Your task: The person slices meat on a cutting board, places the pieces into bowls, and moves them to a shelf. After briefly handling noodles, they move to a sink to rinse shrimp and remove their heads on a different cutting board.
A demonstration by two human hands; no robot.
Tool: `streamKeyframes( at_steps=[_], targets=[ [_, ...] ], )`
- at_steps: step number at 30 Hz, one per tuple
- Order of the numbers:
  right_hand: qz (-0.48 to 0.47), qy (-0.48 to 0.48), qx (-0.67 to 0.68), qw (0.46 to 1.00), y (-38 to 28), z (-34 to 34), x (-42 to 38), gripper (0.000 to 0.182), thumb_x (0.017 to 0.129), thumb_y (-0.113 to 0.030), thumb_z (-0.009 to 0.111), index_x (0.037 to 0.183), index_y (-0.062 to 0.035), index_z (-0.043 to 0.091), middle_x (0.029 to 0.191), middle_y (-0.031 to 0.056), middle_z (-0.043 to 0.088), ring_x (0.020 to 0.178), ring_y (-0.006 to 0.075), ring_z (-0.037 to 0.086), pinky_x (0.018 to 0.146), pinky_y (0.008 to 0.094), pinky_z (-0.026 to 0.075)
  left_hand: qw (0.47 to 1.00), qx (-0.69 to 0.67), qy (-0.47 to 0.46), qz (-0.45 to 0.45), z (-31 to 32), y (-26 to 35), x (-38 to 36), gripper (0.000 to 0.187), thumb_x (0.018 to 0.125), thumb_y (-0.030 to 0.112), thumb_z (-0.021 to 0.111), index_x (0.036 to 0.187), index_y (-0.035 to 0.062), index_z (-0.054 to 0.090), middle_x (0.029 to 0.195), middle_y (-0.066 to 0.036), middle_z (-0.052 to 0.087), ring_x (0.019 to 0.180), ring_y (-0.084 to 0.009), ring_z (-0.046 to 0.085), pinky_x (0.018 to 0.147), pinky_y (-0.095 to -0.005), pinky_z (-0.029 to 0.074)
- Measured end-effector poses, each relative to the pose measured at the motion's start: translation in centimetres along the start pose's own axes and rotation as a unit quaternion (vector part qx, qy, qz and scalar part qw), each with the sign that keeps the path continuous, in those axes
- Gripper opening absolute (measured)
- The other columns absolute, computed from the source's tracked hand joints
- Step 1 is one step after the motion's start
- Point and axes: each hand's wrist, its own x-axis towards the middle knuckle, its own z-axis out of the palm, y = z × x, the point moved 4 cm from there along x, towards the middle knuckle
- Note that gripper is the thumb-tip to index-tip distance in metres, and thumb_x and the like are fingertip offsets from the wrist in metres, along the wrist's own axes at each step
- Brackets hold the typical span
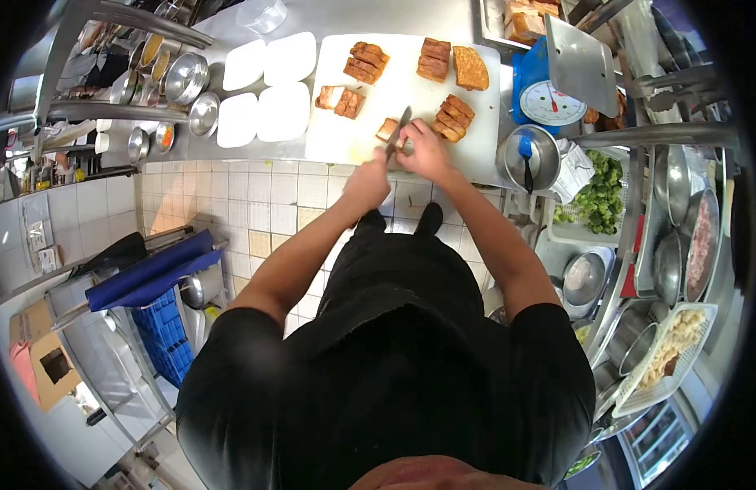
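My left hand (368, 183) is wrapped round the handle of a knife (402, 127), whose blade points away from me over the white cutting board (329, 61). Close beside the blade, my right hand (425, 152) is closed with its fingertips on a piece of roast pork belly, mostly covered by the fingers. On the other side of the blade lies a cut pork piece (387, 128). Sliced pork belly (453, 118) sits just beyond the right hand. Farther back are more sliced portions (366, 63) (433, 60), a whole slab (471, 68) and pale-sided pieces (340, 101).
Several white trays (283, 111) stand left of the board. At right are a blue dial scale (535, 86), a metal bowl (544, 151) with a dark-handled brush, and a basket of greens (600, 196). Metal rails (680, 134) (125, 110) flank the counter.
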Motion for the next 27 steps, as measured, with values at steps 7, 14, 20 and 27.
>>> streamKeyframes(
  at_steps=[7, 14, 20, 27],
  targets=[
    [-0.033, 0.020, 0.026, 0.999, -1.0, -1.2, -0.3, 0.055, 0.072, -0.018, 0.084, 0.115, -0.0061, 0.053, 0.115, 0.0159, 0.058, 0.114, 0.0372, 0.057, 0.096, 0.0453, 0.050, 0.999, 0.029, 0.032, 0.011, -5.5, 0.5, -0.4, 0.029, 0.091, 0.008, 0.051, 0.118, 0.0030, 0.042, 0.100, -0.033, 0.068, 0.100, -0.0505, 0.067, 0.088, -0.0581, 0.052],
    [-0.023, 0.008, -0.022, 0.999, -0.9, 0.6, 1.0, 0.060, 0.074, -0.025, 0.085, 0.121, -0.0062, 0.053, 0.122, 0.0160, 0.057, 0.118, 0.0360, 0.054, 0.100, 0.0452, 0.047, 0.998, 0.038, 0.043, -0.038, -3.6, -4.4, 1.8, 0.027, 0.093, 0.009, 0.048, 0.119, 0.0055, 0.041, 0.101, -0.034, 0.068, 0.100, -0.0508, 0.067, 0.089, -0.0597, 0.051],
    [-0.018, 0.038, -0.058, 0.997, -2.7, 0.6, 1.8, 0.042, 0.078, -0.029, 0.079, 0.110, -0.0085, 0.063, 0.113, 0.0093, 0.060, 0.111, 0.0321, 0.056, 0.095, 0.0448, 0.049, 0.996, 0.081, 0.018, 0.015, -5.3, -2.0, 0.2, 0.023, 0.097, 0.013, 0.048, 0.117, 0.0043, 0.041, 0.095, -0.034, 0.068, 0.096, -0.0508, 0.068, 0.083, -0.0607, 0.051],
    [-0.002, 0.053, -0.063, 0.997, -2.0, 1.8, 2.0, 0.032, 0.075, -0.026, 0.078, 0.099, -0.0088, 0.065, 0.106, 0.0057, 0.061, 0.104, 0.0297, 0.058, 0.091, 0.0438, 0.050, 0.992, 0.121, -0.021, 0.021, -5.5, -2.1, -1.5, 0.028, 0.093, 0.008, 0.047, 0.120, 0.0017, 0.044, 0.099, -0.032, 0.069, 0.099, -0.0480, 0.069, 0.086, -0.0575, 0.054]
  ],
)
